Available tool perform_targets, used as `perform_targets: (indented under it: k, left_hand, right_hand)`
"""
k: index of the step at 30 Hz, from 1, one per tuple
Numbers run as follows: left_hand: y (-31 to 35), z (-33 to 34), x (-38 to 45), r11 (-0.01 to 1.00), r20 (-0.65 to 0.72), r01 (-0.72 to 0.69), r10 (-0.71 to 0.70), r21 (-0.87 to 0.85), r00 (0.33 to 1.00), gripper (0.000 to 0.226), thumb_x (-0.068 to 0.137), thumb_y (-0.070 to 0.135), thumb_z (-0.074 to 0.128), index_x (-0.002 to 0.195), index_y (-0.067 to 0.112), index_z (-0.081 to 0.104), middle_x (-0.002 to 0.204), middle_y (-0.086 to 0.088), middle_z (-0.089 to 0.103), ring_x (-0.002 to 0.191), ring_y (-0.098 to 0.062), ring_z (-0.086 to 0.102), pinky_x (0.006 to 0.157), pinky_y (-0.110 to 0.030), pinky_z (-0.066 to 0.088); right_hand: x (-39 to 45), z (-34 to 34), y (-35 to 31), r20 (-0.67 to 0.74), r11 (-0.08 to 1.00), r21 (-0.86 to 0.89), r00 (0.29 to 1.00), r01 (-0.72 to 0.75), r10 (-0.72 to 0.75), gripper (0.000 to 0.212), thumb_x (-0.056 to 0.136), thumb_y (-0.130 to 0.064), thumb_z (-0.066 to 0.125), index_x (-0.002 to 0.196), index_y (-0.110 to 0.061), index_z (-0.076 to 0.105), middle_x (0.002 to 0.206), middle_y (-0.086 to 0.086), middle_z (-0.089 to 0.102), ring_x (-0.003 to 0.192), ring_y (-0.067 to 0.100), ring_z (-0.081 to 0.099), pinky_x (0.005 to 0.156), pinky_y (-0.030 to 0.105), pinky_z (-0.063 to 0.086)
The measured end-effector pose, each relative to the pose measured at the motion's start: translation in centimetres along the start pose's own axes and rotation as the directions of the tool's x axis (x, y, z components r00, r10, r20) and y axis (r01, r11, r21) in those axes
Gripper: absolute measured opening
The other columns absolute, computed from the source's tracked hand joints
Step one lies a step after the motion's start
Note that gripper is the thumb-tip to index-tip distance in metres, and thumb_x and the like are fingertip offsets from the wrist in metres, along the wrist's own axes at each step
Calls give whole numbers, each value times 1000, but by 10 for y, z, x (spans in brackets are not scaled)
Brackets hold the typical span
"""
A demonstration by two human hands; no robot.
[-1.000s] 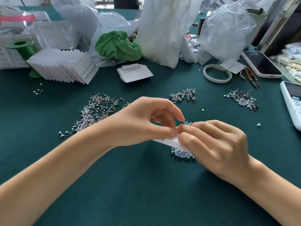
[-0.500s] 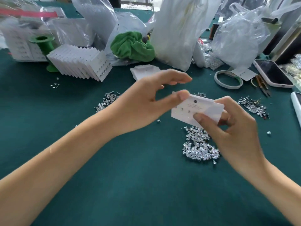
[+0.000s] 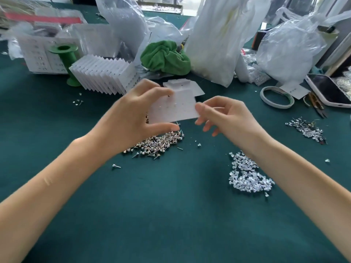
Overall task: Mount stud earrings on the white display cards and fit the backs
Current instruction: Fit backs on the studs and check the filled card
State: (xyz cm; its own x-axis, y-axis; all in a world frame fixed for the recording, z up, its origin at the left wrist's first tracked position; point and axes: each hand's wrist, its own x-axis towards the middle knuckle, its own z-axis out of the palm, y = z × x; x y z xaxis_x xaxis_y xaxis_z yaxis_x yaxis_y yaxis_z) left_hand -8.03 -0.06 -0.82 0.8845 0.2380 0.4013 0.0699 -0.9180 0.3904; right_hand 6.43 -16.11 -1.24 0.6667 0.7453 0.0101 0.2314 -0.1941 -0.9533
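My left hand [image 3: 136, 114] holds a white display card [image 3: 173, 107] between thumb and fingers, raised above the green table. Small studs show faintly on the card. My right hand [image 3: 226, 116] hovers just right of the card with its fingers spread and nothing in them. Below the card lies a pile of stud earrings [image 3: 157, 142]. A heap of clear earring backs [image 3: 247, 177] lies under my right forearm. A row of filled cards [image 3: 104, 76] stands at the back left, and a loose blank card [image 3: 187, 87] lies behind the held one.
A green spool [image 3: 66, 63], a green cloth [image 3: 165, 57] and several plastic bags [image 3: 214, 38] crowd the back. A tape roll [image 3: 276, 97], small snips [image 3: 315, 103], a phone [image 3: 330, 90] and another stud pile [image 3: 305, 129] sit at the right.
The card has passed from my right hand to my left, which now holds it further left and higher. My right hand has let go and opened. The view has shifted.
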Motion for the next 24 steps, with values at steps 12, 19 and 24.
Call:
perform_targets:
  k: [12,19,24]
  left_hand:
    - [-16,8,-13,984,-53,166,-163,60,985,81,73,58,61,138,12,45,123,0,47,104,-15,53,94,-20,37]
    - [-9,11,-16,981,-22,148,-146,125,989,77,75,52,67,138,15,45,123,1,45,88,-15,53,84,-26,43]
    - [-9,15,-17,981,16,148,-151,127,988,76,74,55,65,137,17,46,121,3,45,94,-18,55,79,-23,39]
  right_hand:
    - [2,12,27,124,712,-657,967,247,-221,6,82,-38,71,80,-33,68,76,-15,60,64,-9,47,58,17,32]
    - [1,25,26,73,653,-719,960,237,-269,5,84,-38,70,81,-34,68,78,-16,60,60,-10,44,56,11,28]
    - [1,22,27,62,669,-707,962,231,-266,7,86,-25,68,81,-31,69,66,-22,53,58,-5,45,56,20,34]
